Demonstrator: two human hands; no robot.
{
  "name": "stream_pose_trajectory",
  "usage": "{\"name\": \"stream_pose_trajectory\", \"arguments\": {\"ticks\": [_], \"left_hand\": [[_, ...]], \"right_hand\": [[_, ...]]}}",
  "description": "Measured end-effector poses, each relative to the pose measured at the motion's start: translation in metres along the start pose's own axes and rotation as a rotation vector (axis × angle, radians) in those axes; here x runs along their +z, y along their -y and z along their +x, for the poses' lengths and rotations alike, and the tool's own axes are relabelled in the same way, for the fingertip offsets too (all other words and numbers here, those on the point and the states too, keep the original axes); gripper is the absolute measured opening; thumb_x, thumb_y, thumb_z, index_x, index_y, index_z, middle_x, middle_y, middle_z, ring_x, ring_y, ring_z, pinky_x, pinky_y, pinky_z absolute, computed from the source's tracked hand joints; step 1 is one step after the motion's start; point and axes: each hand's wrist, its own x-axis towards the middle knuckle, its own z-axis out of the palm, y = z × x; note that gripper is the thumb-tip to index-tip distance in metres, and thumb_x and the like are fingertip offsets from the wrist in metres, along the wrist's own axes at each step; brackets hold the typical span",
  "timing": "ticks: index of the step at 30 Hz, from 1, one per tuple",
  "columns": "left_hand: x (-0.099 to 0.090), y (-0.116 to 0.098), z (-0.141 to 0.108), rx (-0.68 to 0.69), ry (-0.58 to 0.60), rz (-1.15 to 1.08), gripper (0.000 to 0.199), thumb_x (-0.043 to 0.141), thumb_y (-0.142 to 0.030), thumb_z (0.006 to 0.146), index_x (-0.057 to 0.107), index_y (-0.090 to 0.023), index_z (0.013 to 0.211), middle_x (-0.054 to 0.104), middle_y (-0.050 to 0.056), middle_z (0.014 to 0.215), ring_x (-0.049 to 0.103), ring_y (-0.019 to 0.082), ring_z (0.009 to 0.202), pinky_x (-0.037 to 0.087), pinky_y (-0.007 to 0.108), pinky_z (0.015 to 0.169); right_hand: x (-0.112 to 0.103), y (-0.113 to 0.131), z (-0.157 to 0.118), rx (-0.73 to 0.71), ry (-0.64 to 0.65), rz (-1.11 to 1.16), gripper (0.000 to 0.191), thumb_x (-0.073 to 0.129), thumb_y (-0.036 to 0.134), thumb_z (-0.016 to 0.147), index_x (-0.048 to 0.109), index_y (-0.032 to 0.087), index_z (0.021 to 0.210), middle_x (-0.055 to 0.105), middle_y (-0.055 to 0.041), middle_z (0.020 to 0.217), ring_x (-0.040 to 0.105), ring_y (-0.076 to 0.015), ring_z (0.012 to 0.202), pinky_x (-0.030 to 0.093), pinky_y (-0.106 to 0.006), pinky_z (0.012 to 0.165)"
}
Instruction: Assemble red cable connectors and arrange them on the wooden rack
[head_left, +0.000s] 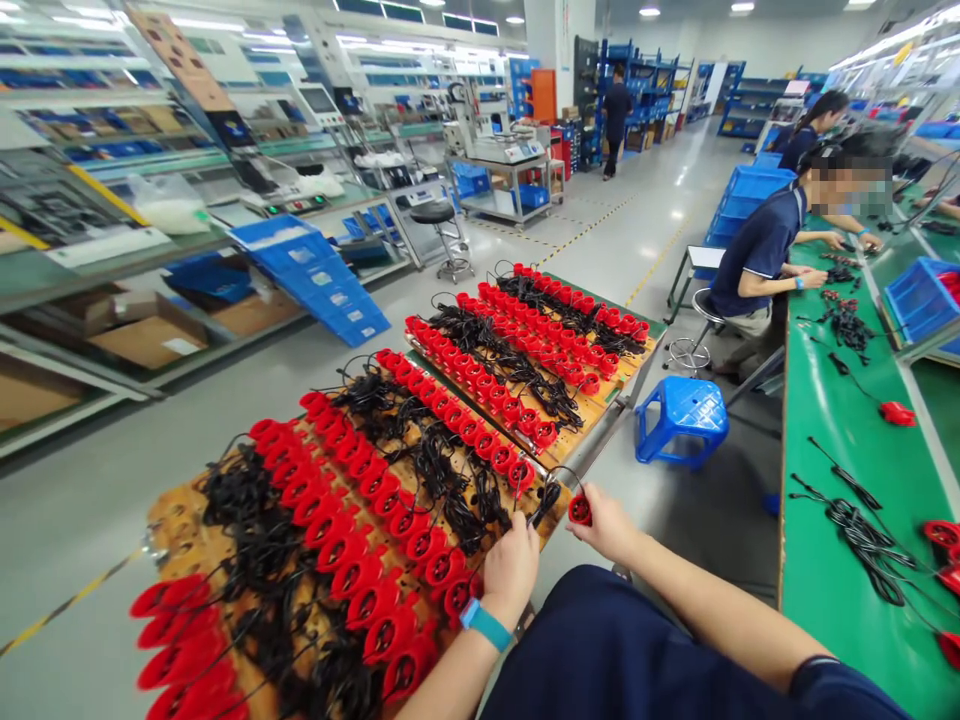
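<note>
My right hand (609,527) grips a round red housing (580,509) with a dark inside, just off the right edge of a wooden board (172,515). From that housing a thin black cable arcs left towards a black cable bundle (546,500) by my left hand. My left hand (511,562), with a teal band on its wrist, is closed at the board's edge on what looks like the black cable; its fingertips are partly hidden. Beside it run rows of red housings (386,500), with tangled black cables (442,465) between the rows.
A second board with more red housings (517,335) stands beyond. To the right are a blue stool (682,415) and a green workbench (832,430) with cables and red parts. Co-workers sit along that bench (757,240); another person (616,115) stands in the aisle. Shelving lines the left.
</note>
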Motion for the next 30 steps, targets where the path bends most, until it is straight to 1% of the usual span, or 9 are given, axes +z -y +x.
{"name": "stream_pose_trajectory", "arguments": {"ticks": [3,7,10,13,16,18,21,25,30], "left_hand": [[0.001,0.011,-0.009,-0.044,-0.049,-0.105,0.028,0.034,-0.027,0.104,0.056,-0.013,0.114,0.075,0.021,0.086,0.075,0.034,0.082,0.048,0.033,0.066],[0.012,0.021,-0.017,-0.105,-0.113,-0.348,0.023,0.032,-0.026,0.103,0.052,-0.017,0.109,0.073,0.016,0.084,0.075,0.028,0.08,0.048,0.03,0.064],[0.023,0.022,-0.018,-0.166,-0.134,-0.525,0.025,0.028,-0.029,0.104,0.048,-0.017,0.113,0.072,0.013,0.083,0.072,0.023,0.063,0.049,0.029,0.056],[0.031,0.022,-0.016,-0.207,-0.136,-0.654,0.028,0.028,-0.031,0.103,0.046,-0.016,0.118,0.072,0.011,0.082,0.063,0.019,0.045,0.047,0.028,0.046],[0.032,0.021,-0.015,-0.197,-0.162,-0.698,0.031,0.04,-0.033,0.101,0.047,-0.015,0.125,0.073,0.012,0.087,0.069,0.022,0.056,0.052,0.03,0.054],[0.029,0.02,-0.016,-0.154,-0.178,-0.656,0.038,0.049,-0.033,0.098,0.046,-0.014,0.13,0.074,0.014,0.091,0.074,0.026,0.074,0.055,0.033,0.066],[0.021,0.014,-0.016,-0.08,-0.12,-0.448,0.041,0.051,-0.03,0.099,0.044,-0.01,0.135,0.075,0.017,0.092,0.075,0.03,0.09,0.055,0.036,0.076],[0.01,0.003,-0.01,-0.08,-0.029,-0.15,0.034,0.049,-0.028,0.102,0.047,-0.011,0.131,0.075,0.02,0.1,0.076,0.031,0.095,0.053,0.035,0.077],[0.003,-0.002,-0.001,-0.106,-0.024,-0.081,0.024,0.039,-0.018,0.102,0.052,-0.012,0.121,0.075,0.02,0.098,0.076,0.031,0.092,0.051,0.033,0.074]], "right_hand": [[0.013,0.006,0.014,-0.037,-0.015,-0.016,0.041,0.073,0.022,0.085,0.052,0.022,0.12,0.064,-0.0077,0.12,0.066,-0.0209,0.102,0.049,-0.029,0.086],[0.03,0.015,0.039,-0.021,-0.017,-0.021,0.049,0.079,0.034,0.084,0.051,0.022,0.122,0.068,-0.006,0.113,0.068,-0.022,0.099,0.05,-0.029,0.084],[0.043,0.026,0.059,0.009,-0.008,-0.052,0.052,0.084,0.041,0.079,0.053,0.022,0.116,0.07,-0.0049,0.104,0.069,-0.0239,0.094,0.048,-0.03,0.077],[0.053,0.035,0.071,0.041,-0.016,-0.09,0.046,0.082,0.039,0.081,0.053,0.021,0.112,0.07,-0.0075,0.108,0.069,-0.0248,0.095,0.047,-0.03,0.076],[0.057,0.039,0.073,0.073,-0.034,-0.117,0.039,0.077,0.037,0.086,0.052,0.02,0.111,0.068,-0.0104,0.113,0.069,-0.0251,0.096,0.046,-0.031,0.076],[0.058,0.039,0.071,0.082,-0.037,-0.121,0.037,0.075,0.036,0.087,0.051,0.021,0.11,0.068,-0.0096,0.112,0.069,-0.0246,0.095,0.046,-0.03,0.075],[0.058,0.038,0.067,0.097,-0.04,-0.122,0.036,0.074,0.035,0.086,0.05,0.021,0.109,0.068,-0.0074,0.107,0.069,-0.0236,0.092,0.044,-0.029,0.072],[0.057,0.038,0.066,0.099,-0.038,-0.115,0.035,0.074,0.032,0.085,0.05,0.022,0.109,0.069,-0.0067,0.106,0.068,-0.0224,0.091,0.043,-0.028,0.07],[0.057,0.035,0.07,0.081,-0.035,-0.088,0.034,0.073,0.029,0.084,0.051,0.021,0.108,0.07,-0.0064,0.101,0.068,-0.0215,0.088,0.043,-0.028,0.07]]}}
